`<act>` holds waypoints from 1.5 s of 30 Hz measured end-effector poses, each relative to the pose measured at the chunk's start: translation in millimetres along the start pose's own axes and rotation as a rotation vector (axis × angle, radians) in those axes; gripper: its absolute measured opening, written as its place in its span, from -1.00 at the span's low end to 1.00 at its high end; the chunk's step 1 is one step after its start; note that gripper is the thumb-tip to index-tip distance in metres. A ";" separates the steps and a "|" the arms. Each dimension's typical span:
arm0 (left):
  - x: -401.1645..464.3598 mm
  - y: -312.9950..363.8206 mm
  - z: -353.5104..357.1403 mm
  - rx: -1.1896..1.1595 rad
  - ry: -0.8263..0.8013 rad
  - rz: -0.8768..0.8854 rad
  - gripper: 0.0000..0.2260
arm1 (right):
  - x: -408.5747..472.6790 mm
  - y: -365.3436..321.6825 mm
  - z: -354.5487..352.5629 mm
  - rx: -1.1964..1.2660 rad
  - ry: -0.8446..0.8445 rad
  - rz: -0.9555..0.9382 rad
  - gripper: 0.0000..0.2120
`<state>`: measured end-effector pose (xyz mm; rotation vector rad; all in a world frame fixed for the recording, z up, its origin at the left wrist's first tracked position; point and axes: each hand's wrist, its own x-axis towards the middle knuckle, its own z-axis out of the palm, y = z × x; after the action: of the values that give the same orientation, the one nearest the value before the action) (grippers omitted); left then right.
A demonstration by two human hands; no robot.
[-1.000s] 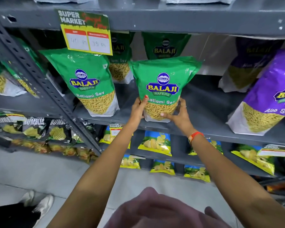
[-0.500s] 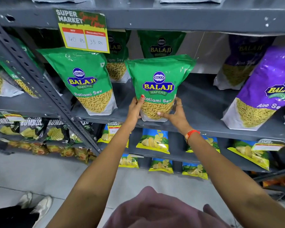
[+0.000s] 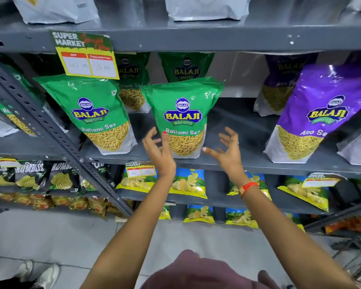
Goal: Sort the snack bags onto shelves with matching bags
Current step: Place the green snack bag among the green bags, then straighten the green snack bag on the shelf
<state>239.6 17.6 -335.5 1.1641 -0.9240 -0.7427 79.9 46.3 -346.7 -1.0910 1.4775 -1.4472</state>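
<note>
A green Ratlami Sev bag (image 3: 182, 113) stands upright on the grey middle shelf (image 3: 227, 163), between another green Ratlami Sev bag (image 3: 92, 113) on its left and a purple Aloo Sev bag (image 3: 315, 119) on its right. My left hand (image 3: 157, 150) hovers at the bag's lower left corner with fingers spread, thumb near its front. My right hand (image 3: 227, 150) is open just to the right of the bag, apart from it. Two more green bags stand behind in the shade.
A yellow price tag (image 3: 88, 57) hangs from the upper shelf edge. A slanted perforated metal post (image 3: 50, 130) crosses at left. Blue-and-yellow chip bags (image 3: 188, 183) fill the lower shelves, black chip bags (image 3: 31, 176) the lower left. Someone's shoes (image 3: 38, 274) stand on the floor.
Both hands held the green bag's lower part before; now they have let go and drawn back slightly, fingers spread. The bag stays standing on the shelf.
</note>
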 end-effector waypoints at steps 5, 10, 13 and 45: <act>-27.5 63.7 63.8 -0.090 -0.110 0.246 -0.77 | -2.3 -58.0 -45.0 0.071 0.163 -0.200 -0.32; -58.6 154.2 128.1 -0.256 -0.376 0.540 -0.79 | -2.3 -133.2 -101.5 0.153 0.328 -0.494 -0.41; -71.1 206.6 162.3 -0.362 -0.468 0.661 -0.78 | -1.5 -174.2 -139.9 0.156 0.419 -0.641 -0.42; -65.4 291.2 284.2 -0.049 -0.778 0.089 -0.44 | 59.6 -296.5 -272.2 -0.020 0.142 -0.357 -0.31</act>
<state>-38.1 25.0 -31.1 0.7730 -1.5755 -1.1682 -180.5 84.3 -36.3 -1.3387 1.4460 -1.7897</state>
